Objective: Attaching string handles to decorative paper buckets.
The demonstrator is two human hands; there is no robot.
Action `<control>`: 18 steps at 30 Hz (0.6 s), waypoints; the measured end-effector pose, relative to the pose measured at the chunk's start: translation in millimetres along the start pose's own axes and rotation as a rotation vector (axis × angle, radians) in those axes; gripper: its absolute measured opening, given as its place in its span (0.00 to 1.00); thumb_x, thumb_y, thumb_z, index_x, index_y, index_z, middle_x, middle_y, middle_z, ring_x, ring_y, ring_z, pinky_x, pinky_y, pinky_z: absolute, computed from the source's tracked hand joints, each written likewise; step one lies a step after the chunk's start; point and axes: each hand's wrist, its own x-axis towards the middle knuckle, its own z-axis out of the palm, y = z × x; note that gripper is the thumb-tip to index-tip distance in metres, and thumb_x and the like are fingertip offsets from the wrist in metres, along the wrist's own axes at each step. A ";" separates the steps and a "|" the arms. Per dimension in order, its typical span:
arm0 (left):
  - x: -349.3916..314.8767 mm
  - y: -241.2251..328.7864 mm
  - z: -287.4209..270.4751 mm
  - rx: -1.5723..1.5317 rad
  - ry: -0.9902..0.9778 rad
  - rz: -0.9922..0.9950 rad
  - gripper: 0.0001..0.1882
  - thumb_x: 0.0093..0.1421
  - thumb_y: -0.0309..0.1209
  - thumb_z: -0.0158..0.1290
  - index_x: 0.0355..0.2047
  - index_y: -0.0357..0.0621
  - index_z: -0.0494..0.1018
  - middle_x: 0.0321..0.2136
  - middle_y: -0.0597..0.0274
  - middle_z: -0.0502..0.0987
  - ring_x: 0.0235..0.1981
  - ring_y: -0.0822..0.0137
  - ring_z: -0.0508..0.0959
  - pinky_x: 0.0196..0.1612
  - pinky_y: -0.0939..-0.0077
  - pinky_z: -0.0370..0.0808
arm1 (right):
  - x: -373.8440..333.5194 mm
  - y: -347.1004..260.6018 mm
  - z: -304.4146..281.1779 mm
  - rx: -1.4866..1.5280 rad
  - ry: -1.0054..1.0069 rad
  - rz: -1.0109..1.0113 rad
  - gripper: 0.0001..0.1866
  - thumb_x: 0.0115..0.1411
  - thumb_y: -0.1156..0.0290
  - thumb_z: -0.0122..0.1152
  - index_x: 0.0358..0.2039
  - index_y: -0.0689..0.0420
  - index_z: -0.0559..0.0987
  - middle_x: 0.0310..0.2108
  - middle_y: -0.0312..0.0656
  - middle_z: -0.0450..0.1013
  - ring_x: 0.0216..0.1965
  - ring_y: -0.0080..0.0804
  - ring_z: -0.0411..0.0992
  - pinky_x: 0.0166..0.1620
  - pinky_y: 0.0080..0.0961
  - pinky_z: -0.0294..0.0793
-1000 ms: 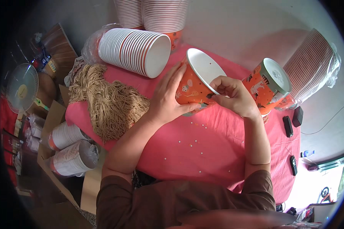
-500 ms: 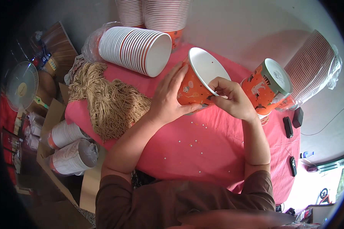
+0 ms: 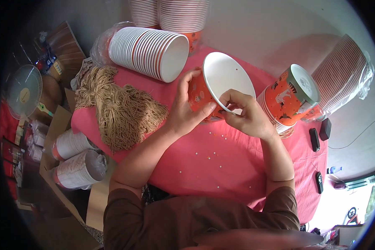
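Observation:
An orange paper bucket (image 3: pixel 198 89) with a white inside and printed figures is tilted above the table, its mouth facing up and right. My left hand (image 3: pixel 186 104) wraps around its outer wall, the thumb lying along the near side just under the rim. At the near right of the rim, my right hand (image 3: pixel 248 114) is closed in a pinch, with the index finger inside the mouth and the thumb outside. Anything small between those fingertips is hidden. A dark spot, perhaps a hole, shows inside the far wall near the rim.
A bundle of beige cords (image 3: pixel 121 112) lies left. Nested white buckets (image 3: pixel 150 54) lie behind it. Right stand an upturned orange bucket stack (image 3: pixel 285 96) and a plastic-wrapped stack (image 3: pixel 341 75). Small pale discs (image 3: pixel 209 158) dot the pink cloth (image 3: pixel 221 183). A cardboard box (image 3: pixel 66 208) holds wrapped buckets.
The bucket has shifted slightly left and turned, so more of its inside shows. My left thumb has moved up from its lower wall toward the rim. My right hand has moved slightly left with the rim.

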 end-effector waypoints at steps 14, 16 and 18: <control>0.4 3.9 -0.2 -0.047 -0.036 -0.005 0.46 0.55 0.35 0.65 0.65 0.41 0.47 0.65 0.47 0.53 0.68 0.56 0.57 0.66 0.57 0.62 | -0.5 3.5 1.8 -0.024 -0.008 -0.003 0.12 0.53 0.87 0.51 0.38 0.65 0.76 0.34 0.37 0.75 0.39 0.25 0.76 0.48 0.28 0.76; 0.1 5.7 0.9 -0.057 -0.037 -0.017 0.46 0.55 0.35 0.65 0.65 0.42 0.47 0.65 0.47 0.53 0.68 0.55 0.57 0.66 0.57 0.62 | -0.1 3.0 1.5 -0.029 -0.011 -0.004 0.12 0.53 0.87 0.51 0.38 0.65 0.76 0.34 0.37 0.75 0.39 0.25 0.76 0.48 0.28 0.77; -0.2 4.8 0.1 -0.066 -0.037 -0.028 0.46 0.55 0.35 0.65 0.65 0.42 0.47 0.65 0.47 0.53 0.68 0.55 0.57 0.66 0.57 0.62 | -0.2 2.3 1.9 -0.008 -0.008 -0.001 0.12 0.53 0.87 0.51 0.38 0.65 0.76 0.34 0.37 0.75 0.39 0.25 0.76 0.49 0.28 0.76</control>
